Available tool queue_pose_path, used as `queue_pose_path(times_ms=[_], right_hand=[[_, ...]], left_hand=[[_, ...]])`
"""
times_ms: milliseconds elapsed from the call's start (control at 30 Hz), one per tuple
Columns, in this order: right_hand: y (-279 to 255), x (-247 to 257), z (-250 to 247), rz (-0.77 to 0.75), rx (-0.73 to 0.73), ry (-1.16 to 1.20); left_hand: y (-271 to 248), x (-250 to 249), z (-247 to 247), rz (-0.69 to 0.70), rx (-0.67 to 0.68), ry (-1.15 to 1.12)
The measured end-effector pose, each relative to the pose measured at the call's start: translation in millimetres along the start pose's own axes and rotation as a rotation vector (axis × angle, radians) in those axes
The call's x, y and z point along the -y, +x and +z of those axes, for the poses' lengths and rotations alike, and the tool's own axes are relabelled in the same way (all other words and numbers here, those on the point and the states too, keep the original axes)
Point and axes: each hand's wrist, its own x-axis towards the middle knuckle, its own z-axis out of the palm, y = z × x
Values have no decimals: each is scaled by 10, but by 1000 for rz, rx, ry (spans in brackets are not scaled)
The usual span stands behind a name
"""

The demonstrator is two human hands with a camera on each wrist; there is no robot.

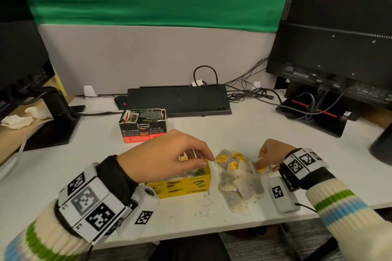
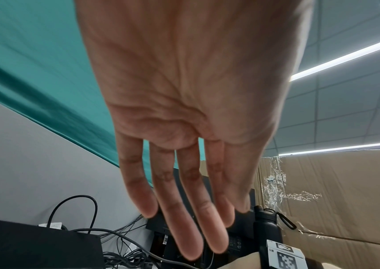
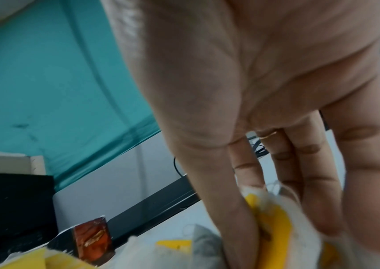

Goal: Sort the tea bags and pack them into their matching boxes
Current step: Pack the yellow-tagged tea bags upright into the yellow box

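Note:
An open yellow box (image 1: pixel 186 184) with tea bags inside stands near the desk's front edge. My left hand (image 1: pixel 199 159) hovers over its opening; the left wrist view shows its fingers (image 2: pixel 191 227) straight and holding nothing. Right of the box lies a pile of tea bags (image 1: pixel 239 180) with yellow tags. My right hand (image 1: pixel 263 162) pinches one yellow-tagged tea bag (image 3: pixel 274 223) at the pile's right side, between thumb and fingers. A black and red box (image 1: pixel 144 131) stands open behind the yellow one and also shows as the red box (image 3: pixel 92 240) in the right wrist view.
A black keyboard (image 1: pixel 178 99) and a mouse (image 1: pixel 120 99) lie behind the boxes, with tangled cables (image 1: pixel 250 91) to the right. Monitors stand at the left (image 1: pixel 19 48) and right (image 1: pixel 331 48). Tea crumbs (image 1: pixel 203 207) dot the desk in front of the yellow box.

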Motion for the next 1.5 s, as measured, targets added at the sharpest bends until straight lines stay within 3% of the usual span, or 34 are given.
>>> queue_pose_path(times_ms=[433,633,733,833,967,1267,1367,1433,1500], right_hand=[[-6,16,-32,-94,130,-15],[-180,57,-348,-190,47,131],[-308,151,-464,-302,-60,40],[-450,291,-491,-407,-177,-33],[-643,536,-428,-564,-238,40],[-1039,964,-199,-905,-128,411],[-831,846,-199,-864,-171,489],[-519,647,-168,-747,-285,272],[-218,442,-62,-563,-300,-60]], left_hand=[[45,51,97,-9,20,-6],[49,76,116,-13,-24,27],[62,82,133,-22,-48,50],[74,82,160,-52,-161,46],[104,42,241,-70,-378,17],[162,14,359,-38,-591,-237],[153,71,293,-61,-622,-289],[136,96,247,-68,-631,-286],[121,102,211,-69,-629,-278]])
